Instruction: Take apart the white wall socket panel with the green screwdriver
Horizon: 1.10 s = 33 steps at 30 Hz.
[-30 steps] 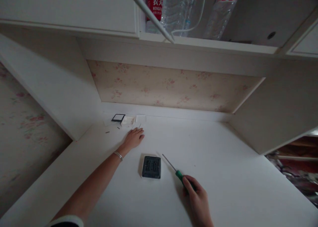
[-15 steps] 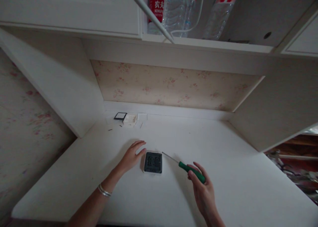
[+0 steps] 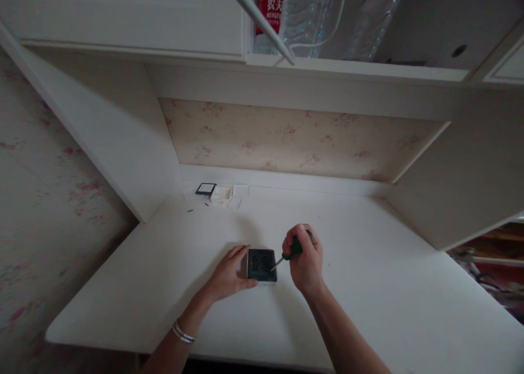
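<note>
A dark square switch module (image 3: 262, 265) lies on the white desk (image 3: 368, 286) in front of me. My left hand (image 3: 229, 273) grips its left edge, fingers curled round it. My right hand (image 3: 303, 256) is closed round the green handle of a screwdriver (image 3: 291, 251), whose metal tip points down-left onto the module's right side. A bracelet sits on my left wrist.
At the back left of the desk lie a small black frame (image 3: 205, 188), white plastic parts (image 3: 221, 194) and a few tiny screws. Above, a shelf holds water bottles (image 3: 305, 13). Cabinet side panels close in left and right; the desk's front edge is near me.
My left hand came back from the small parts at the rear and took hold of the module. My right hand lifted the screwdriver and brought its tip onto the module.
</note>
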Available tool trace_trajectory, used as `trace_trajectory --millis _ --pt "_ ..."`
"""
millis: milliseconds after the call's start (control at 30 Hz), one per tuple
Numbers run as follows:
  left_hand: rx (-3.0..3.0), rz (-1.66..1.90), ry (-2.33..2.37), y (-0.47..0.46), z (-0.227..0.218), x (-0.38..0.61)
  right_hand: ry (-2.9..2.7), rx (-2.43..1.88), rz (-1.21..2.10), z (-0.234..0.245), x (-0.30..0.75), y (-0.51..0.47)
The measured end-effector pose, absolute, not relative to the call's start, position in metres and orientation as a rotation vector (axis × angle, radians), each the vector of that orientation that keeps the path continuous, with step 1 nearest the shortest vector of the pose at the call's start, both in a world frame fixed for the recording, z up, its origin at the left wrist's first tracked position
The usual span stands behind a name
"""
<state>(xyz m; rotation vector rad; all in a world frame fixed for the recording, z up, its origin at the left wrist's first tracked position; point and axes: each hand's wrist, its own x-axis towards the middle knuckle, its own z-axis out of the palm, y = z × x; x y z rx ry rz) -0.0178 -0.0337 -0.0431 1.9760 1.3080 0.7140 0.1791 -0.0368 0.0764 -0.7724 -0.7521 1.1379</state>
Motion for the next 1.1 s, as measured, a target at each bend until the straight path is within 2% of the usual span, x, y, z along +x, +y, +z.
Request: trace_trajectory --millis 333,800,1100 --pt "2.062 0.769 1.338 -0.036 -0.053 -0.016 -0.853 -0.729 1.185 0.067 0.141 -0.021" --pt "2.055 0.788 1.321 -0.039 -0.043 -0.014 -0.935 -0.733 1.182 0.060 0.134 -0.022" --pt "2.119 0.813 1.300 -0.038 -0.045 -0.013 -1.422 -0.916 1.312 0.088 0.134 -0.011"
